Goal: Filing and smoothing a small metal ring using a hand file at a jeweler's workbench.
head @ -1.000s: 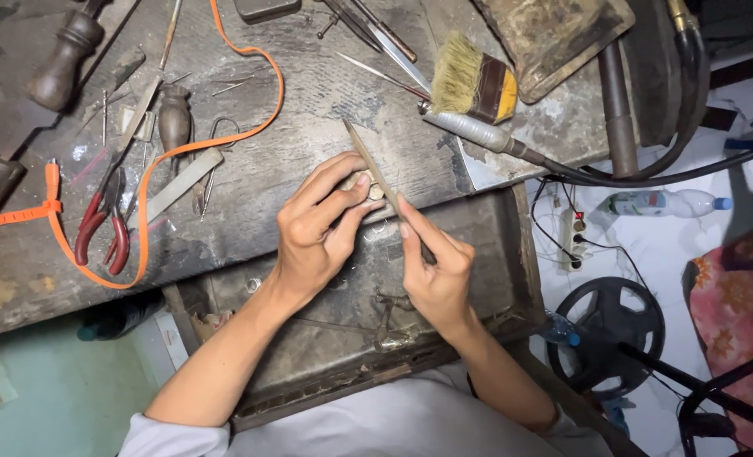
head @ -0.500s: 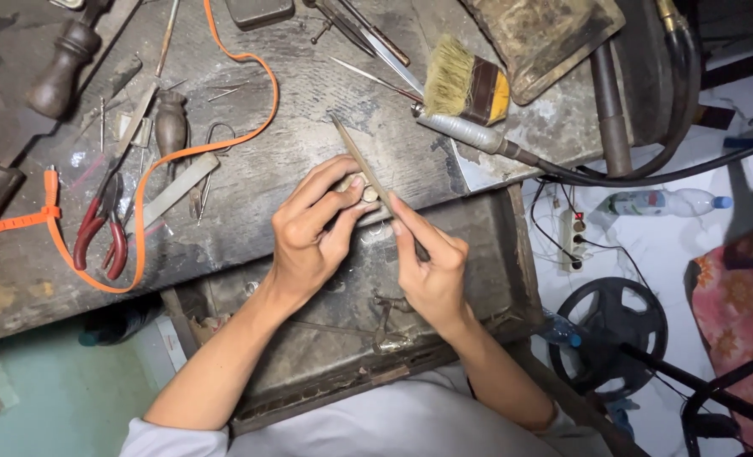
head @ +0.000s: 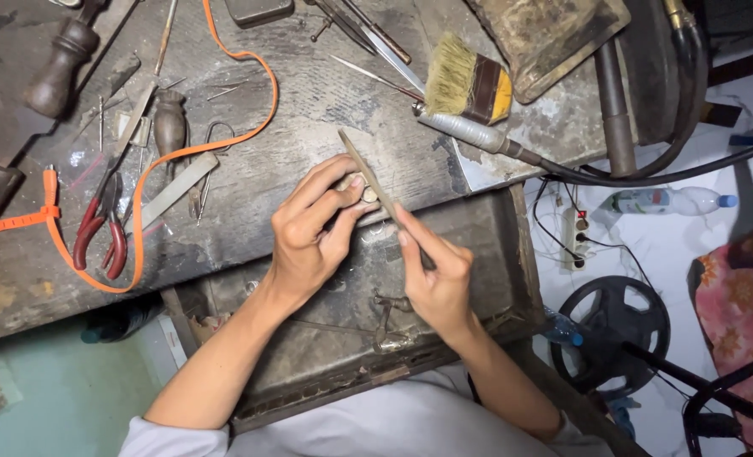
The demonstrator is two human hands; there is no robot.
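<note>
Ring-like metal piece [head: 361, 191] sits at the front edge of the worn workbench [head: 308, 110], pinched between the thumb and curled fingers of my left hand [head: 313, 230] (it is small, and I cannot tell its exact shape). My right hand [head: 435, 275] is clenched around a flat metal file [head: 378, 188], whose blade lies slanted across the piece, touching it. Red-handled pliers [head: 101, 233] and an orange strap [head: 152, 173] lie well to the left; a bristle brush [head: 469, 85] rests beyond.
</note>
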